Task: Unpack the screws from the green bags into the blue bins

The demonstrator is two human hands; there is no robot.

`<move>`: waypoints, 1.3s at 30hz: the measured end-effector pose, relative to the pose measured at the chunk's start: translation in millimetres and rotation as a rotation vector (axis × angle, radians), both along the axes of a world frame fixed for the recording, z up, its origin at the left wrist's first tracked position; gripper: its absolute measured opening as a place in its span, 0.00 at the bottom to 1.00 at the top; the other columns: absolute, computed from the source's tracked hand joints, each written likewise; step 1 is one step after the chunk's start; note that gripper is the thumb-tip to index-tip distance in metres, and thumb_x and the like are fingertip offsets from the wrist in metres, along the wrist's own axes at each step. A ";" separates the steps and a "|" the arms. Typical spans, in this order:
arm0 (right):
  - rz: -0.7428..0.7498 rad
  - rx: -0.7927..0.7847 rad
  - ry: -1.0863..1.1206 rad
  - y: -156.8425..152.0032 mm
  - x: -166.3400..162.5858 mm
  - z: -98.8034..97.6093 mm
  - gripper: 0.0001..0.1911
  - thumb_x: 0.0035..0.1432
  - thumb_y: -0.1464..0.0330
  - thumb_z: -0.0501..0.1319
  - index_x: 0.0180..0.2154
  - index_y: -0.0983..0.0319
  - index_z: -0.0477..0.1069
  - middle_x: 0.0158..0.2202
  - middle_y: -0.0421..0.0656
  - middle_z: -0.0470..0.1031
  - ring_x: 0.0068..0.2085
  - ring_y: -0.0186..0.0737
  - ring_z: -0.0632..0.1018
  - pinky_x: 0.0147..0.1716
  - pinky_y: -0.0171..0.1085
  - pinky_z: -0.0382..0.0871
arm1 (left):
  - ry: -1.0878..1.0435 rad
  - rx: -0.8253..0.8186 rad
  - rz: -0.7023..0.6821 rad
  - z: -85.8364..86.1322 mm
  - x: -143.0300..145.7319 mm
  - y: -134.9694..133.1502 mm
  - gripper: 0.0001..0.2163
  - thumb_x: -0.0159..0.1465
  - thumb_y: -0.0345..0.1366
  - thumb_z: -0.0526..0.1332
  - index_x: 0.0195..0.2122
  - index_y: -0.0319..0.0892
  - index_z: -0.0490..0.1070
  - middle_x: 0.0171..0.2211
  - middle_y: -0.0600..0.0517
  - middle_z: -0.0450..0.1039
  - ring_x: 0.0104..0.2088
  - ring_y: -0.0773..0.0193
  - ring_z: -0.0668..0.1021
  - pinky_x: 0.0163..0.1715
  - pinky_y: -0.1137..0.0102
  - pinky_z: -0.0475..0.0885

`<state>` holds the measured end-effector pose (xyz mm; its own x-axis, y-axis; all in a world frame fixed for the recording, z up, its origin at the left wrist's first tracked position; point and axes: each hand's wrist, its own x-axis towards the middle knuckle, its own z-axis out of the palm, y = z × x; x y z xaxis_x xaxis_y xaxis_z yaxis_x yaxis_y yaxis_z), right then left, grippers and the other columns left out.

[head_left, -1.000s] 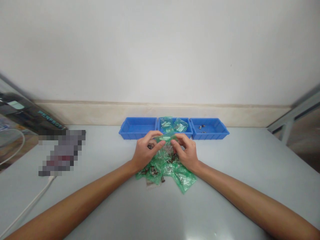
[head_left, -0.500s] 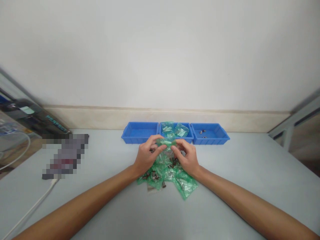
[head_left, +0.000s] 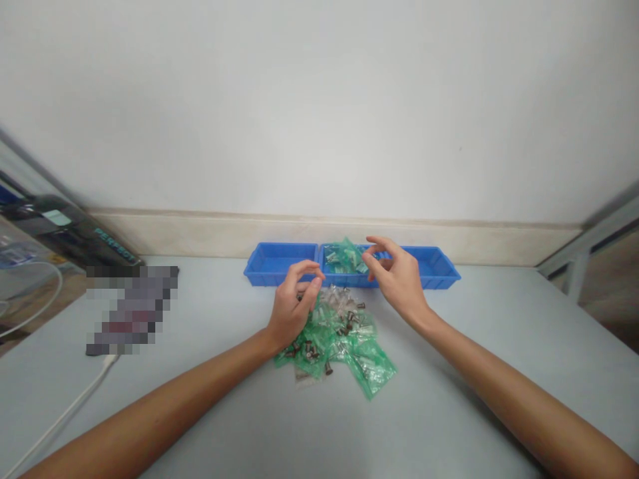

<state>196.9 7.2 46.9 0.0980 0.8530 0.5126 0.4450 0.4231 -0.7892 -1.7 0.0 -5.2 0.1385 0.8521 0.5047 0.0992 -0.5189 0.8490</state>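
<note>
A pile of small green plastic bags (head_left: 344, 342) holding dark metal parts lies on the grey table (head_left: 449, 412) in front of me. My left hand (head_left: 293, 306) hovers over the pile's left side with thumb and fingers curled together; a small dark piece shows under them. My right hand (head_left: 399, 276) is raised over the boundary between the middle blue bin (head_left: 349, 282) and the right blue bin (head_left: 442, 269), fingers loosely apart and holding nothing. Green bags (head_left: 343, 257) lie in the middle bin. The left blue bin (head_left: 277, 265) looks bare inside.
The three bins stand in a row against the beige wall skirting (head_left: 200, 234). At left lie a blurred-out object (head_left: 130, 309), a white cable (head_left: 64, 416) and a dark box (head_left: 60, 229). A metal frame (head_left: 589, 246) stands at far right.
Both hands held one green bag above the pile before. Now the right hand has moved up and right to the bins and opened; another green bag lies in the middle bin.
</note>
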 end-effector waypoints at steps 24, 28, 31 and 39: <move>0.126 0.092 -0.279 -19.4 -16.8 -12.4 0.06 0.55 0.73 0.56 0.27 0.61 0.67 0.27 0.40 0.68 0.28 0.36 0.69 0.28 0.34 0.61 | 0.195 0.112 -0.036 10.3 -2.6 -2.6 0.13 0.68 0.40 0.53 0.41 0.40 0.74 0.37 0.50 0.74 0.17 0.75 0.67 0.21 0.75 0.65; 0.139 -0.014 -0.108 -21.8 -22.3 -23.2 0.07 0.56 0.71 0.56 0.25 0.61 0.65 0.22 0.36 0.64 0.24 0.34 0.65 0.26 0.34 0.58 | 0.246 0.156 0.048 10.3 -1.0 -2.2 0.09 0.64 0.38 0.59 0.32 0.39 0.74 0.29 0.52 0.74 0.18 0.72 0.68 0.23 0.74 0.65; 0.150 -0.073 0.048 -23.2 -25.2 -31.9 0.08 0.57 0.67 0.57 0.26 0.61 0.65 0.21 0.35 0.61 0.22 0.32 0.62 0.24 0.33 0.56 | 0.264 0.164 0.074 9.4 0.4 -1.7 0.07 0.63 0.37 0.61 0.32 0.39 0.74 0.27 0.53 0.73 0.19 0.72 0.67 0.21 0.75 0.63; 0.184 -0.054 0.185 -25.9 -26.9 -40.3 0.07 0.59 0.64 0.59 0.31 0.61 0.68 0.25 0.36 0.64 0.23 0.31 0.63 0.24 0.32 0.58 | 0.279 0.137 0.070 11.8 0.3 -2.0 0.07 0.62 0.36 0.61 0.31 0.39 0.73 0.22 0.56 0.70 0.18 0.72 0.66 0.22 0.76 0.62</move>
